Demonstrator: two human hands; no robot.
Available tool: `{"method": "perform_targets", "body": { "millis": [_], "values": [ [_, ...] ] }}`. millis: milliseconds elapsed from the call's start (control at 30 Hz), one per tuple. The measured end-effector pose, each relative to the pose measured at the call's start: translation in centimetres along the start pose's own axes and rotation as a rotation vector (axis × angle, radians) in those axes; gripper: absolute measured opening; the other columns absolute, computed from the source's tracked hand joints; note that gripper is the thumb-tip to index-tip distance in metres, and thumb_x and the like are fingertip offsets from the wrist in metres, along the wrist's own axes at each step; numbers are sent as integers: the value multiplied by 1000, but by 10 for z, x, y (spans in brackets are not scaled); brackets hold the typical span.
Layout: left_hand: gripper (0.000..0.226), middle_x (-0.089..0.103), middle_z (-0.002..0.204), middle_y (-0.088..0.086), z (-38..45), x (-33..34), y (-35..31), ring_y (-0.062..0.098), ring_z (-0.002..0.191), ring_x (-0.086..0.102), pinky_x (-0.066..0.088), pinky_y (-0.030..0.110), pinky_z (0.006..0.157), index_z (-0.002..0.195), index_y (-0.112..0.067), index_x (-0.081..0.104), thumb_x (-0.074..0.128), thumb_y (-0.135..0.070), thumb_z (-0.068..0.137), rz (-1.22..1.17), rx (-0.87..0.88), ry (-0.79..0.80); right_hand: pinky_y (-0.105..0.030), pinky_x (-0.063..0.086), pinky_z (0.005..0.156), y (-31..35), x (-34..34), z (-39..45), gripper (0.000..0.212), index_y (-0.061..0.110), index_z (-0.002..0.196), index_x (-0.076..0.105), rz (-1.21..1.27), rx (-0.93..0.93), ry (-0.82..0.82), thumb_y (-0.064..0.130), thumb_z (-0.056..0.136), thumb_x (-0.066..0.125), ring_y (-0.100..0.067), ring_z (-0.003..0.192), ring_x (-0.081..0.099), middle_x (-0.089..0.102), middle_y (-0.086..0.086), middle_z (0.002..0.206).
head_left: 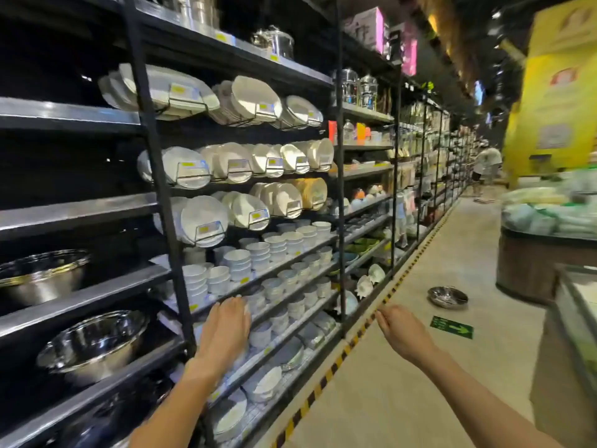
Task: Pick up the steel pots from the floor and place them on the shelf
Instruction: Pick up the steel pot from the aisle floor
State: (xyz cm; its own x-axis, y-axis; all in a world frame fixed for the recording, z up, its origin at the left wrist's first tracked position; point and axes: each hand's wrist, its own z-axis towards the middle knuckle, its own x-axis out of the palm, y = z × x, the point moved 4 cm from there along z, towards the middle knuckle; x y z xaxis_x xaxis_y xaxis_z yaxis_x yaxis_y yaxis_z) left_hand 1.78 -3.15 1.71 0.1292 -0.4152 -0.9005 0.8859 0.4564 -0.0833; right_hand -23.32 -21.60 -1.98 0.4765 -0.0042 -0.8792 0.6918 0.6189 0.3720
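Shop aisle, dim, with a pale floor (420,367) running ahead past a yellow-and-black striped strip (352,341) at the foot of the shelving. Dark metal shelf (80,299) unit along the left side, carrying two steel bowls (93,344) at the near end, one above the other on separate levels. Further along, white plates (206,221) propped on edge in wire racks, and stacks of small white bowls (237,265) below them. Up on the top level, a lidded steel pot (274,42) beside a yellow price tag. One steel pot (447,297) lying on the floor ahead, shallow and shiny, well apart from both hands, just beyond a green arrow sticker (452,327). Left hand (226,331) stretched forward in front of the bowl stacks, palm down, fingers extended and together, holding nothing. Right hand (402,331) reaching out over the striped strip, fingers loosely curled, also empty. Blurred goods on a round display stand (529,263) at the right, and a person (486,171) standing far down the aisle.
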Motion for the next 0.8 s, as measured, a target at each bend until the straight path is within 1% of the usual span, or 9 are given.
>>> {"method": "perform_targets", "body": {
  "millis": [100, 200, 267, 433, 533, 600, 667, 733, 800],
  "values": [
    [37, 57, 125, 18, 67, 46, -51, 31, 118, 52, 37, 37, 102, 125, -1, 48, 37, -23, 97, -105, 74, 7, -35, 39, 65, -73, -7, 32, 29, 13, 73, 46, -3, 104, -74, 25, 98, 36, -34, 82, 58, 59, -14, 81],
    [31, 60, 116, 17, 128, 84, -110, 32, 112, 53, 36, 39, 98, 114, -3, 54, 37, -21, 96, -187, 203, 24, -41, 46, 70, -134, -26, 55, 29, 9, 80, 56, -53, 240, -125, 23, 97, 38, -36, 85, 60, 65, -18, 89],
    [30, 59, 117, 13, 165, 114, -145, 31, 113, 53, 37, 37, 97, 115, -6, 53, 36, -23, 97, -202, 279, 29, -43, 48, 75, -169, -33, 70, 28, 8, 84, 59, -88, 313, -143, 23, 96, 38, -37, 88, 60, 65, -19, 93],
    [36, 56, 129, 10, 265, 195, -218, 26, 119, 51, 37, 38, 104, 125, -11, 48, 35, -28, 96, -183, 400, 104, -39, 46, 69, -251, -26, 125, 26, 15, 75, 48, -126, 425, -174, 21, 97, 37, -36, 84, 62, 66, -18, 87],
    [30, 61, 118, 7, 334, 245, -246, 25, 109, 56, 45, 39, 96, 114, -13, 53, 38, -31, 95, -230, 422, 123, -37, 43, 66, -295, -13, 176, 28, 13, 74, 48, -110, 487, -183, 21, 98, 37, -35, 83, 61, 66, -20, 86],
    [26, 62, 110, 7, 382, 276, -264, 27, 105, 58, 45, 39, 92, 107, -12, 54, 38, -29, 95, -267, 445, 163, -37, 41, 66, -322, -5, 216, 28, 12, 72, 46, -109, 524, -185, 20, 98, 37, -35, 84, 61, 66, -21, 86],
    [20, 61, 101, 6, 430, 305, -280, 28, 98, 59, 44, 39, 87, 97, -13, 53, 37, -26, 95, -312, 474, 193, -38, 44, 68, -348, -1, 259, 29, 7, 75, 52, -93, 570, -195, 19, 98, 38, -35, 85, 62, 67, -21, 87],
    [19, 61, 102, 3, 477, 333, -296, 24, 96, 58, 45, 37, 89, 100, -16, 53, 38, -27, 95, -331, 505, 193, -40, 46, 71, -376, 2, 302, 32, 3, 82, 59, -71, 603, -224, 20, 98, 37, -36, 85, 62, 67, -21, 87],
    [19, 61, 101, 2, 525, 357, -318, 23, 94, 58, 48, 37, 88, 100, -18, 55, 38, -26, 95, -363, 531, 197, -40, 46, 70, -407, 5, 343, 33, 4, 83, 59, -79, 635, -235, 22, 98, 36, -35, 83, 61, 66, -20, 86]
  ]
}}
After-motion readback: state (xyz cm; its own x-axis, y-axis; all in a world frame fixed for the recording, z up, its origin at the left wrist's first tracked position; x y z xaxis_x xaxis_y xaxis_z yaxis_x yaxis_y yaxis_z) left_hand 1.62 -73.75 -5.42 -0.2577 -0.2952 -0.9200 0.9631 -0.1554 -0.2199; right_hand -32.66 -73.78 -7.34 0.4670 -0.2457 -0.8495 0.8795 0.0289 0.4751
